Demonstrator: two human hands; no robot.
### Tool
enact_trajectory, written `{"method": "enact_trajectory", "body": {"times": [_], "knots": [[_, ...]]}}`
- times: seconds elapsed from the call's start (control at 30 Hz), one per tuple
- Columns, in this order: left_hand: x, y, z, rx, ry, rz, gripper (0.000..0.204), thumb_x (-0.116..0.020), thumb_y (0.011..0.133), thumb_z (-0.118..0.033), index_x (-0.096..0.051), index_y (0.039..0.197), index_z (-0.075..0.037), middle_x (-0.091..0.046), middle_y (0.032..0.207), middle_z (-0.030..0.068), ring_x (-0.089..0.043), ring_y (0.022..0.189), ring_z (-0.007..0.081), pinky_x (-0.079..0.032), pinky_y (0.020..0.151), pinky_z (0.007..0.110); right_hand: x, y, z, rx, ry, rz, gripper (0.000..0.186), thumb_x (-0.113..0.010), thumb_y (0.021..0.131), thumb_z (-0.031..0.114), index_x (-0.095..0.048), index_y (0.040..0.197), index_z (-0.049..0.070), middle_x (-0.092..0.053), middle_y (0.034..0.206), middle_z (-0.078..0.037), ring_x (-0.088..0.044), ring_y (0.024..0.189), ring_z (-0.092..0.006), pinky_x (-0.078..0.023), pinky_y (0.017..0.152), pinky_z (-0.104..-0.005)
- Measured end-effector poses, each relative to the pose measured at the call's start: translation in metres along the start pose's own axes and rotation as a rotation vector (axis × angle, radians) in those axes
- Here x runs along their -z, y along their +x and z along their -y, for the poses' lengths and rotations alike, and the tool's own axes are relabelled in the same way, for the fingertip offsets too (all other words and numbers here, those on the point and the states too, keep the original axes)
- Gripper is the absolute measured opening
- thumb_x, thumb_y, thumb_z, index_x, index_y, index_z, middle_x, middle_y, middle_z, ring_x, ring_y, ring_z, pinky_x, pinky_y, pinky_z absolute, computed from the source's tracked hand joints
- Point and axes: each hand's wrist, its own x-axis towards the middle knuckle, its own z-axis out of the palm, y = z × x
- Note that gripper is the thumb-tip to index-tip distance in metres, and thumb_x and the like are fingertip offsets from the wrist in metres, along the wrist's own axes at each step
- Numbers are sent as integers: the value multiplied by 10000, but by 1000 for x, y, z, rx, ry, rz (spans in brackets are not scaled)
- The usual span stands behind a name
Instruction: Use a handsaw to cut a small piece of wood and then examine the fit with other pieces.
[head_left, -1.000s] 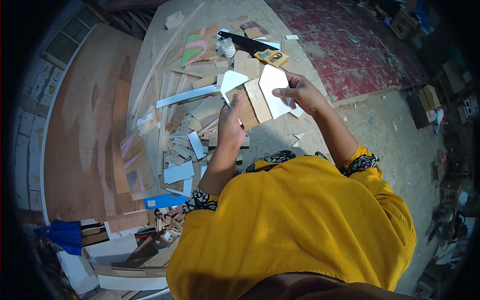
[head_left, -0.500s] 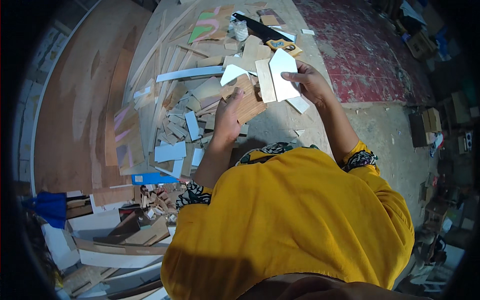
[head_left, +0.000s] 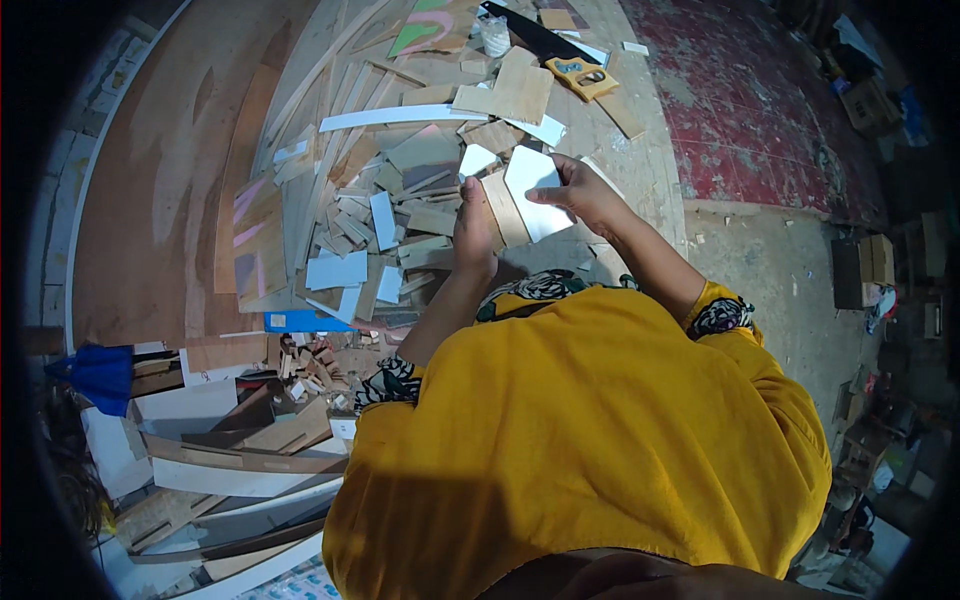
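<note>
Head view: over wood offcuts (head_left: 430, 219), my right hand (head_left: 592, 197) pinches a white pointed panel (head_left: 529, 174), thumb on its face; my left hand (head_left: 475, 232) grips a bare wood board (head_left: 504, 208) beside it, fingers hidden beneath; both pieces look light, stiff, the white face perhaps slippery, best held by the edges.

Left fisheye of a head-worn pair, facing steeply down and slightly forward. Yellow garment (head_left: 590, 410) closest, filling lower centre; hands (head_left: 477, 235) (head_left: 590, 198) near, mid-frame; counter (head_left: 652, 172) beyond, running out the top edge. Floor (head_left: 775, 275) at right, farther off. Straight edges bow; dark right margin hard to read.
</note>
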Motion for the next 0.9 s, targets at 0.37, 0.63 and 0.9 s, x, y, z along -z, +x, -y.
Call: {"method": "enact_trajectory", "body": {"times": [0.37, 0.63, 0.9], "knots": [[1, -26, 0, -195, 144, -50, 351, -539, 904, -274, -516, 1131, -7, -591, 1014, 75, -591, 888, 138, -476, 768, 271, -16, -3, -14, 208, -92, 91, 459, -769, 695, 118, -563, 1094, 25, -607, 890, -12, -535, 772, -95, -430, 703, -223], [-4, -31, -4, -170, 110, -65, 385, -586, 863, -168, -461, 1196, -20, -560, 1056, 64, -570, 921, 142, -463, 786, 278, -31, -13, -3, 174, -126, 55, 430, -763, 720, 172, -561, 1057, 0, -632, 945, -76, -580, 828, -132, -458, 735, -265], [7, -21, 10, -240, 193, -103, 483, -287, 972, -403, -439, 1230, -25, -535, 1143, 102, -536, 1031, 187, -422, 877, 314, -36, -12, -11, 146, -180, 0, 486, -775, 710, 214, -560, 1077, -20, -643, 917, -99, -596, 794, -151, -472, 721, -286]]}}
